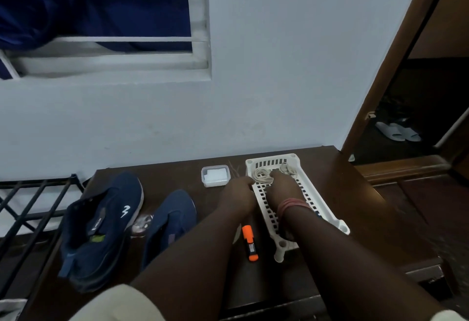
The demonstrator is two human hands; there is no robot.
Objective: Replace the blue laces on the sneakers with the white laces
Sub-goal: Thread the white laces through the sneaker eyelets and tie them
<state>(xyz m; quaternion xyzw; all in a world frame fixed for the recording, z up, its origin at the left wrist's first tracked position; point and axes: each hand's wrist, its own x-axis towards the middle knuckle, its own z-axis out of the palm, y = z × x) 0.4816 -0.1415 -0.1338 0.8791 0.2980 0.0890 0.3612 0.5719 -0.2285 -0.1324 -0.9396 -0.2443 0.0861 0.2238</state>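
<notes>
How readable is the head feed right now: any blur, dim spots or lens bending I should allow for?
Head view: dim, with both hands, left and right, dark and soft over the white slotted plastic basket, so their grip on the pale coiled laces is unclear; the navy sneakers merge with the dark wooden table; wide-angle bending tilts the white barred window.

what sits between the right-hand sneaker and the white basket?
Head view: the left forearm crosses that stretch, and beside the basket an orange highlighter lies on the table.
</notes>
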